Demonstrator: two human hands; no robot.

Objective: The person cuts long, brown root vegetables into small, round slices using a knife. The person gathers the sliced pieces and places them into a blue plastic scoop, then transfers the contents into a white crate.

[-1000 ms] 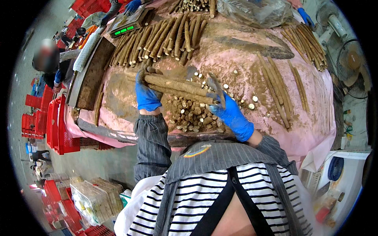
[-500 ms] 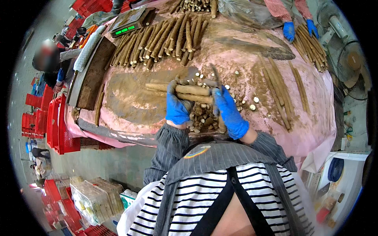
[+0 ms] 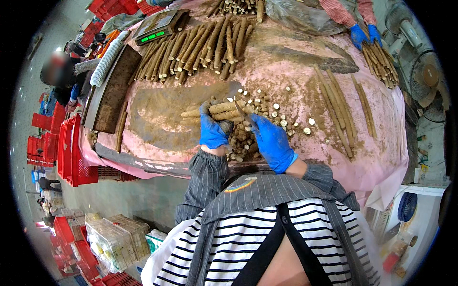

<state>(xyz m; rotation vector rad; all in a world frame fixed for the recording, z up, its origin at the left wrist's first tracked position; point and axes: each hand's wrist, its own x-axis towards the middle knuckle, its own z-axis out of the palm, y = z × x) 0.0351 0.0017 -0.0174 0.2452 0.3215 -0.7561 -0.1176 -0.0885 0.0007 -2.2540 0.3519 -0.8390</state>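
My left hand (image 3: 213, 132), in a blue glove, is closed around a few long brown yam roots (image 3: 228, 109) that lie sideways above the table. In my blue-gloved right hand (image 3: 273, 144) is a knife (image 3: 244, 113), its blade slanting up and left across the right ends of those roots. Under and between my hands is a heap of brown root stubs (image 3: 245, 144). Small white-faced cut ends (image 3: 284, 123) lie scattered to the right of the knife. My fingers hide the middle of the held roots.
Many yam roots (image 3: 191, 47) lie in a row at the far left, beside a scale (image 3: 160, 28). Loose long roots (image 3: 336, 109) rest on the right of the pink-covered table (image 3: 381, 157). A co-worker's gloved hands (image 3: 359, 36) hold a bundle far right. Red crates (image 3: 76, 152) stand left.
The knife has tilted from upright to slanting left over the root ends. My right hand has turned with it. The co-worker's hands have shifted on their bundle.
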